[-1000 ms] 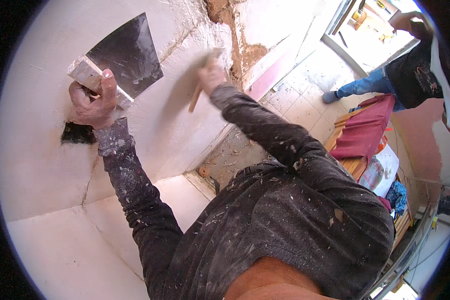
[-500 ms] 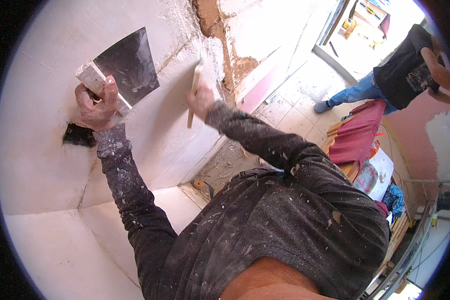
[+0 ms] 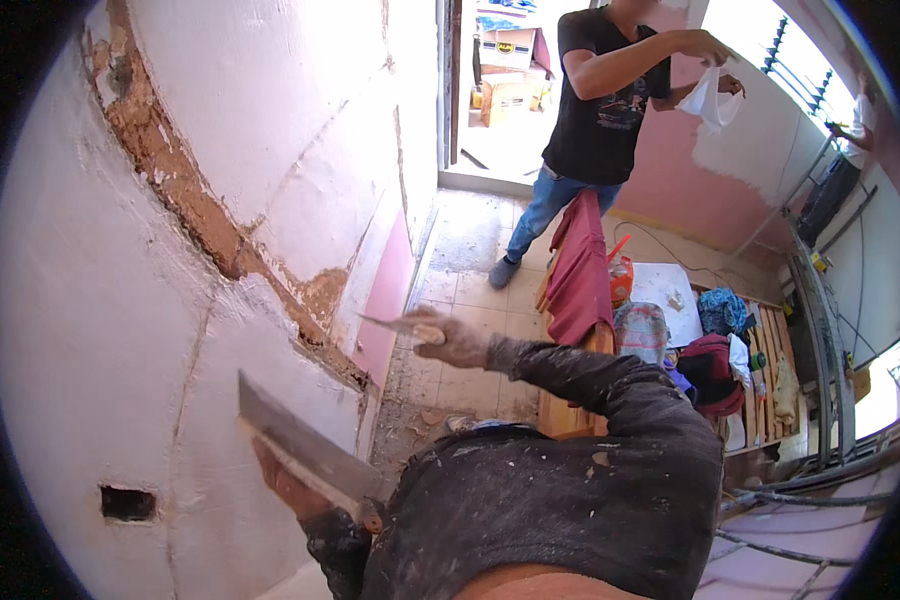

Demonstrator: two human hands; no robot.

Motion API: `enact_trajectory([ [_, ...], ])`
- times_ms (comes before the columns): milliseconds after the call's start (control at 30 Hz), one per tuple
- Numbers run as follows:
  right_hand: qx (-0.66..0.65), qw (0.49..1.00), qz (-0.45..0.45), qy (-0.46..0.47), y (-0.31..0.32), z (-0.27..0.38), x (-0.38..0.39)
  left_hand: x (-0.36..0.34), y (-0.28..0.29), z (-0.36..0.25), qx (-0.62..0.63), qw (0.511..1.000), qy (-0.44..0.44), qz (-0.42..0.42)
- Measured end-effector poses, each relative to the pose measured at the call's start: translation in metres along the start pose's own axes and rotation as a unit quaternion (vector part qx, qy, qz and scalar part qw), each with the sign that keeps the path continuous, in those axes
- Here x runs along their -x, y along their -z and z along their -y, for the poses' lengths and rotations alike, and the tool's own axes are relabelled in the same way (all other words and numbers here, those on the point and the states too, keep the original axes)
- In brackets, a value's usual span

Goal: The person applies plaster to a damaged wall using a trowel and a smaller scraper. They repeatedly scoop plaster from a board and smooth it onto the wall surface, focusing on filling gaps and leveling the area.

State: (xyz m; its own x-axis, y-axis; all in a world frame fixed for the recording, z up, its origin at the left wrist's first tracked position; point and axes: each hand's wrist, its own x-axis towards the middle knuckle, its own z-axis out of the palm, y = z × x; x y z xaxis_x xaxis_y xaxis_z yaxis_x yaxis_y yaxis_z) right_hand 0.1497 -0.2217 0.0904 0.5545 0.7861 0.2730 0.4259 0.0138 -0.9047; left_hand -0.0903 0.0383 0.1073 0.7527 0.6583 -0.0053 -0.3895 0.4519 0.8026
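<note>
My left hand (image 3: 286, 482) is closed on a wide putty knife (image 3: 310, 437), its broad metal blade tilted up and held off the white wall (image 3: 100, 350). The fingers are partly hidden behind the tool. Further right, my right hand (image 3: 458, 340) grips a smaller putty knife (image 3: 390, 322) by its pale handle; the thin blade shows almost edge-on and points left, apart from the wall. A rough brown strip of bare masonry (image 3: 198, 212) runs diagonally down the plastered wall.
A dark rectangular recess (image 3: 128, 503) sits low in the wall. Beyond, a person (image 3: 605, 100) in a dark shirt holds a white plastic bag (image 3: 712, 100). A maroon cloth (image 3: 578, 280) drapes wooden furniture. Clothes (image 3: 715, 370) lie on slats; another person (image 3: 840, 170) stands far right.
My view has swung right. Both hands have come away from the wall towards my body, each keeping its putty knife. The person beyond now shows a white bag in hand.
</note>
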Motion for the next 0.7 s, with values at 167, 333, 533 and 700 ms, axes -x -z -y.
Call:
enact_trajectory([
  [167,0.128,0.955,0.046,0.263,0.034,0.123,-0.018,-0.010,-0.057,-0.001,0.092,0.986,0.111,0.085],
  [333,0.199,0.880,0.140,0.407,0.025,0.173,-0.026,-0.030,-0.097,-0.008,0.263,0.927,0.237,0.124],
  [533,0.388,0.831,0.109,0.383,0.018,0.179,-0.024,-0.019,-0.112,-0.012,0.216,0.941,0.209,0.154],
  [700,0.433,0.827,0.115,0.340,0.039,0.147,-0.034,-0.021,-0.100,-0.022,0.258,0.923,0.184,0.218],
])
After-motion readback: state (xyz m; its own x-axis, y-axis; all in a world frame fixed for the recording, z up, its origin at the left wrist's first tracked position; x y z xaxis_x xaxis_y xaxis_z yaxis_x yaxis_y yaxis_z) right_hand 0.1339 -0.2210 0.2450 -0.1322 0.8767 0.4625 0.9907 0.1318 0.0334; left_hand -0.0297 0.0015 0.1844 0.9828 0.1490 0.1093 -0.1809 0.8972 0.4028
